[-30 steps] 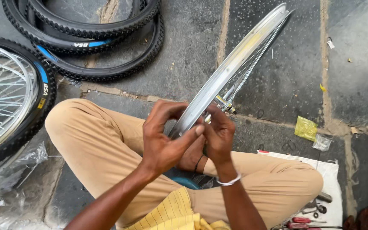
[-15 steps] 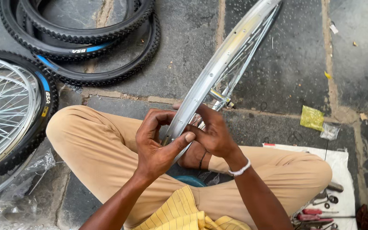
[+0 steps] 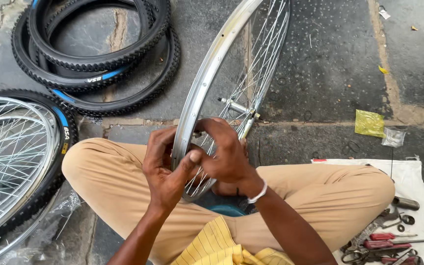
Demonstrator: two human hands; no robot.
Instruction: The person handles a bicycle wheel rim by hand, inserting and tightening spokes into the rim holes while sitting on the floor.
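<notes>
Head view: left hand (image 3: pixel 165 169) and right hand (image 3: pixel 224 152) grip silver rim (image 3: pixel 199 93); yellow packet (image 3: pixel 369 123) lies right.

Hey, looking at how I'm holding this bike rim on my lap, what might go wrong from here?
The silver rim stands on edge with only your left hand and right hand steadying it, so it may tip sideways. Your right hand's fingers reach among the spokes and might get pinched if the wheel turns. The loose tools on the white cloth beside your knee may scatter if you shift.
</notes>
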